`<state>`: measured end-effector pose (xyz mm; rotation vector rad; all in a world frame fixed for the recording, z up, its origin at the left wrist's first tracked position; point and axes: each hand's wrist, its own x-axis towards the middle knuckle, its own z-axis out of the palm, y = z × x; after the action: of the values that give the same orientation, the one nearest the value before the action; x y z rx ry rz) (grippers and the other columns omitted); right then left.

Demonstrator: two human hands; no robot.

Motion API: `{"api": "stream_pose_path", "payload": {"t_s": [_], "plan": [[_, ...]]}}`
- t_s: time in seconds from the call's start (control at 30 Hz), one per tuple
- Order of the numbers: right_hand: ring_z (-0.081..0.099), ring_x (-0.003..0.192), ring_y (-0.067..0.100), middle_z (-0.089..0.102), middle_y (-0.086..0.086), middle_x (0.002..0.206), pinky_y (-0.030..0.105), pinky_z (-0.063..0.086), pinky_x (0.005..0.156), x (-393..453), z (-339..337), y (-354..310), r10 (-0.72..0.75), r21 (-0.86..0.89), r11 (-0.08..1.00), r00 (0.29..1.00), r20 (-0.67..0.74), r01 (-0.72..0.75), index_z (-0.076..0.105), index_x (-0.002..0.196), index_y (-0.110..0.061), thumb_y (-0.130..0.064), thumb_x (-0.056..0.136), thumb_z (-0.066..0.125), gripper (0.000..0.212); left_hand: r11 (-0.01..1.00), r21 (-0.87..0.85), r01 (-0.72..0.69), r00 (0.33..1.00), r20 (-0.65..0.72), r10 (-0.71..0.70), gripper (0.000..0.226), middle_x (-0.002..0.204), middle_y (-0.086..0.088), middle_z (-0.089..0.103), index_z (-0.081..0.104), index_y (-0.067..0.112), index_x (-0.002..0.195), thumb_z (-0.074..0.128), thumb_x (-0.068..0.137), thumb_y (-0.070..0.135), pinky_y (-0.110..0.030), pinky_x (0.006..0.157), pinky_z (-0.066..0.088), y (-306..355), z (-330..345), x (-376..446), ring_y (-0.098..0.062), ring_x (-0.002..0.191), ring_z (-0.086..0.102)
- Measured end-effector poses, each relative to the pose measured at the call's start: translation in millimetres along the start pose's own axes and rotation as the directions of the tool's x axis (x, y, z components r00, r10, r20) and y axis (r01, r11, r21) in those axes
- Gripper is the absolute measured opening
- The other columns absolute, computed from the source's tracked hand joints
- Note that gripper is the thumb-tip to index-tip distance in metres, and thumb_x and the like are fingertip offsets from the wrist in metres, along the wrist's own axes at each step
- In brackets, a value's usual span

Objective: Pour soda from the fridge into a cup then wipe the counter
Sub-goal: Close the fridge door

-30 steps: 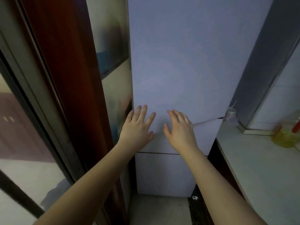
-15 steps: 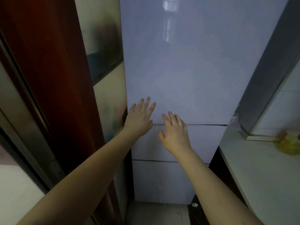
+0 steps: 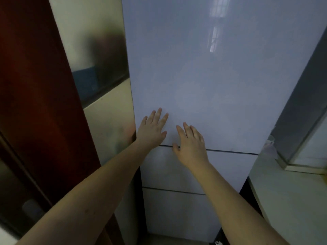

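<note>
Landmark: fridge (image 3: 203, 76), pale glossy front, all doors closed.

Nearest, both bare forearms run up from the bottom edge toward it. Right hand (image 3: 192, 145) is over the seam between the top door and the drawer below, thumb right at the gap, fingers (image 3: 185, 129) straight and loosely spread, holding nothing. Looks placed there to find an edge to pull. Left hand (image 3: 152, 129) sits just above that seam at the fridge's left edge, fingers (image 3: 159, 114) straight and fanned, empty. Can't tell if either palm is actually touching the door.

Surface (image 3: 286, 200) is right of the fridge, pale, with something yellow at the frame edge. Dark red panel (image 3: 35, 103) left of the fridge.

Soda not visible, presumably inside. No cup in view. Task barely begun: door not yet open.
</note>
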<state>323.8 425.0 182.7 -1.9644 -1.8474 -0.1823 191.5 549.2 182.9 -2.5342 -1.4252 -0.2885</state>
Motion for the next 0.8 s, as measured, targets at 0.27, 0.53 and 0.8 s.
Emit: {"api": "stream_pose_path", "payload": {"t_s": [0.27,0.53,0.8], "plan": [[0.007,0.146,0.027,0.009,0.007,0.161,0.041,0.008,0.117,18,1,22,-0.011,-0.020,1.000,1.000,0.005,0.011,0.015,0.152,-0.020,-0.039,0.097,0.042,0.065,0.998,-0.037,0.041,0.999,0.004,-0.041,0.074,0.161,-0.006,-0.026,-0.015,0.025,0.155,0.031,0.101,0.049,-0.044,0.122,0.002,10,14,7,-0.025,0.152,-0.007],[0.008,0.146,0.027,0.012,0.006,0.160,0.041,0.007,0.117,8,1,35,-0.001,-0.017,1.000,1.000,0.003,0.001,0.017,0.152,-0.020,-0.042,0.097,0.039,0.063,0.993,-0.117,0.014,0.999,-0.027,-0.017,0.068,0.166,-0.005,0.000,-0.009,0.031,0.156,0.026,0.102,0.052,-0.046,0.122,0.010,26,-5,-21,-0.025,0.152,0.002],[0.010,0.146,0.026,0.016,0.005,0.160,0.042,0.009,0.117,-30,-3,29,0.051,-0.020,0.999,0.999,0.017,-0.050,0.018,0.152,-0.022,-0.042,0.098,0.036,0.060,0.999,-0.047,0.000,1.000,0.022,0.001,0.065,0.163,-0.003,0.021,0.019,0.023,0.155,0.030,0.100,0.055,-0.046,0.120,0.014,40,-7,-72,-0.023,0.150,0.016]]}}
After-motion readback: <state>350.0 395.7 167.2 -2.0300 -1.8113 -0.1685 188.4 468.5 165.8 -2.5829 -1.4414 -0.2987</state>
